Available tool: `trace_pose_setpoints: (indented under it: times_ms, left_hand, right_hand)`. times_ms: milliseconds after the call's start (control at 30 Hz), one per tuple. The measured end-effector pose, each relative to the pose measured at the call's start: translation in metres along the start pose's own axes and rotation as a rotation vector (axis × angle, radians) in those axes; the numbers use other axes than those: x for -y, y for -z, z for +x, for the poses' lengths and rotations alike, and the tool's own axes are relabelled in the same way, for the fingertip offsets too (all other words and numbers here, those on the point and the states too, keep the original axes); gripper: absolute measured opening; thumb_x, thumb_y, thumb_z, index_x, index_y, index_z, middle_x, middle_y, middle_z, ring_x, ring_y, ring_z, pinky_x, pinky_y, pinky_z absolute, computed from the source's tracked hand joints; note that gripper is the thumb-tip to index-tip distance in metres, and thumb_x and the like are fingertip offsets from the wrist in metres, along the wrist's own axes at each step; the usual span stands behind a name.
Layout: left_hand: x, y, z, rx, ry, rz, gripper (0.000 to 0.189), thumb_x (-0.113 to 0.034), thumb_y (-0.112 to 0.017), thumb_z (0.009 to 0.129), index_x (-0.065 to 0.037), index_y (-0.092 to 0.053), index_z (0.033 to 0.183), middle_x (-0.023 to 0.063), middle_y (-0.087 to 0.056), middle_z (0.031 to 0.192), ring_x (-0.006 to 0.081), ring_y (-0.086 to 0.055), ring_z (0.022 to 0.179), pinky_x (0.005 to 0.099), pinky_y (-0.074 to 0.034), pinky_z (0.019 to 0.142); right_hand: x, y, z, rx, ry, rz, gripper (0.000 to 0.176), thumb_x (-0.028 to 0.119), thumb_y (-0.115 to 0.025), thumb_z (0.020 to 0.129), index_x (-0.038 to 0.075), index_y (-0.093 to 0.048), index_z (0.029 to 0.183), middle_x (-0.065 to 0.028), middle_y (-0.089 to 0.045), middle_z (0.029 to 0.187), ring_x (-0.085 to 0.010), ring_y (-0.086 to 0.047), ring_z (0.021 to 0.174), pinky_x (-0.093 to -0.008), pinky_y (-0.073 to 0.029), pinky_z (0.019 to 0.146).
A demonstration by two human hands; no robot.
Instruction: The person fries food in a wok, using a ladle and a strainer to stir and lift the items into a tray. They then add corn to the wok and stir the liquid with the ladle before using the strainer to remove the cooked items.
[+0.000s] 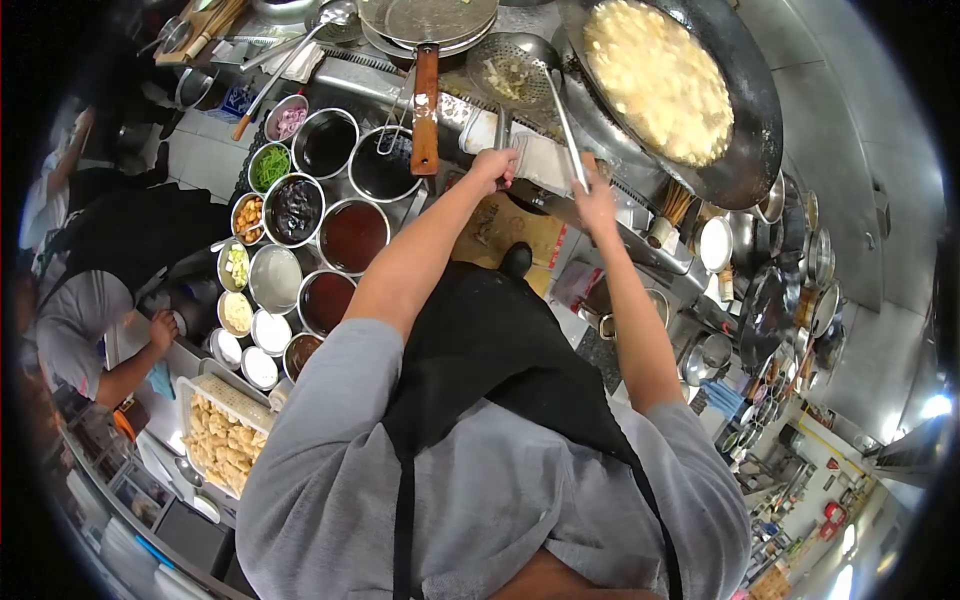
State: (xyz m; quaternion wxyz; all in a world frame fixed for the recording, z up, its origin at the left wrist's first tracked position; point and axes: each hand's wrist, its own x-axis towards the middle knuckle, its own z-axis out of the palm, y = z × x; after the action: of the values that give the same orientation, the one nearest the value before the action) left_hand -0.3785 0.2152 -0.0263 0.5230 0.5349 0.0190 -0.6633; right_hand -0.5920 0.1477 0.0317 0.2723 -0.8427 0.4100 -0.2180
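Observation:
My left hand (495, 168) is closed around the handle of a round perforated skimmer (502, 80), which has pale bits of food in its bowl. The skimmer rests over the stove edge in front of me. Closed on a long metal ladle (566, 130), my right hand (596, 202) is beside the skimmer; the ladle's head reaches the skimmer's right rim. Right of both tools, a big black wok (755, 120) holds bubbling, foamy yellowish oil (660, 85). What cooks under the foam is hidden.
Left stand several pots of dark and red sauces (353, 236) and small bowls of cut ingredients (270, 167). A basket of battered pieces (222, 432) lies lower left. A wooden-handled pan (426, 110) juts towards me. Another person (90, 320) works at left. Stacked woks (770, 310) stand right.

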Motion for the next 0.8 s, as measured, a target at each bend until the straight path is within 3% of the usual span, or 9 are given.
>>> trace_pose_setpoints:
  times_ms: [67, 133, 167, 200, 300, 533, 667, 733, 800]
  left_hand:
    - [0.000, 0.001, -0.002, 0.006, 0.008, -0.008, 0.018, -0.015, -0.056, 0.085, -0.009, -0.048, 0.070, -0.0001, -0.043, 0.055, 0.0119, -0.041, 0.044, 0.0297, -0.037, 0.043]
    - [-0.003, 0.004, -0.007, 0.045, -0.005, -0.005, 0.018, -0.014, -0.056, 0.084, -0.009, -0.048, 0.069, 0.0002, -0.043, 0.055, 0.0119, -0.041, 0.044, 0.0298, -0.037, 0.043]
    - [-0.001, 0.005, -0.011, 0.083, -0.006, -0.010, 0.017, -0.013, -0.056, 0.083, -0.009, -0.048, 0.069, 0.0005, -0.044, 0.055, 0.0118, -0.041, 0.045, 0.0299, -0.037, 0.043]
    - [0.000, 0.005, -0.022, 0.079, -0.009, -0.014, 0.017, -0.013, -0.056, 0.083, -0.009, -0.048, 0.069, 0.0005, -0.044, 0.055, 0.0118, -0.041, 0.045, 0.0299, -0.037, 0.043]
    - [-0.008, -0.001, -0.054, 0.053, -0.053, 0.104, 0.017, -0.012, -0.056, 0.082, -0.009, -0.048, 0.068, 0.0011, -0.045, 0.055, 0.0116, -0.042, 0.044, 0.0301, -0.037, 0.043]
    - [-0.013, -0.001, -0.052, 0.099, -0.098, 0.092, 0.020, -0.011, -0.057, 0.082, -0.008, -0.048, 0.064, 0.0022, -0.047, 0.056, 0.0122, -0.041, 0.043, 0.0310, -0.035, 0.041]
    - [-0.004, -0.005, -0.058, 0.039, -0.137, 0.116, 0.020, -0.011, -0.058, 0.081, -0.005, -0.051, 0.063, 0.0046, -0.050, 0.057, 0.0137, -0.044, 0.043, 0.0311, -0.036, 0.039]
    - [0.014, -0.015, -0.067, -0.055, -0.278, 0.257, 0.018, -0.009, -0.060, 0.078, 0.002, -0.053, 0.065, 0.0083, -0.053, 0.056, 0.0173, -0.050, 0.041, 0.0326, -0.039, 0.035]
    - [0.013, -0.022, -0.050, -0.047, -0.256, 0.268, 0.017, -0.009, -0.060, 0.077, 0.002, -0.053, 0.066, 0.0089, -0.053, 0.055, 0.0178, -0.050, 0.039, 0.0333, -0.040, 0.035]
  right_hand:
    - [-0.017, -0.025, -0.010, 0.074, -0.189, 0.066, 0.021, 0.023, -0.059, 0.090, 0.004, -0.058, 0.099, -0.0051, -0.053, 0.061, -0.0142, -0.052, 0.046, -0.0295, -0.040, 0.037]
    - [0.043, 0.003, -0.016, 0.357, -0.808, 0.514, 0.034, 0.025, -0.060, 0.088, -0.003, -0.059, 0.108, -0.0223, -0.065, 0.078, -0.0365, -0.065, 0.072, -0.0443, -0.050, 0.063]
    - [0.064, 0.024, -0.016, 0.379, -0.838, 0.485, 0.038, 0.027, -0.058, 0.089, -0.004, -0.055, 0.112, -0.0285, -0.063, 0.088, -0.0456, -0.060, 0.087, -0.0469, -0.046, 0.078]
    - [0.057, 0.023, -0.017, 0.384, -0.835, 0.483, 0.038, 0.027, -0.058, 0.089, -0.004, -0.055, 0.112, -0.0285, -0.063, 0.088, -0.0456, -0.060, 0.087, -0.0469, -0.046, 0.078]
    - [0.038, 0.017, -0.019, 0.092, -0.268, -0.042, 0.035, 0.024, -0.055, 0.090, -0.001, -0.055, 0.114, -0.0302, -0.061, 0.094, -0.0479, -0.058, 0.090, -0.0491, -0.046, 0.079]
    - [0.043, 0.060, -0.038, 0.211, -0.233, -0.043, 0.036, 0.026, -0.054, 0.091, 0.001, -0.057, 0.115, -0.0303, -0.061, 0.093, -0.0473, -0.058, 0.093, -0.0487, -0.045, 0.080]
    - [0.036, 0.055, -0.031, 0.224, -0.388, 0.076, 0.038, 0.034, -0.051, 0.093, 0.001, -0.058, 0.109, -0.0285, -0.062, 0.092, -0.0458, -0.058, 0.093, -0.0449, -0.046, 0.079]
    - [-0.042, 0.000, -0.040, 0.091, -0.173, 0.080, 0.036, 0.035, -0.050, 0.095, 0.007, -0.056, 0.116, -0.0036, -0.050, 0.061, -0.0141, -0.045, 0.042, -0.0310, -0.039, 0.040]
    - [0.053, 0.028, -0.050, 0.399, -0.880, 0.856, 0.033, 0.037, -0.044, 0.097, 0.016, -0.049, 0.123, 0.0006, -0.040, 0.060, -0.0069, -0.035, 0.040, -0.0241, -0.032, 0.034]
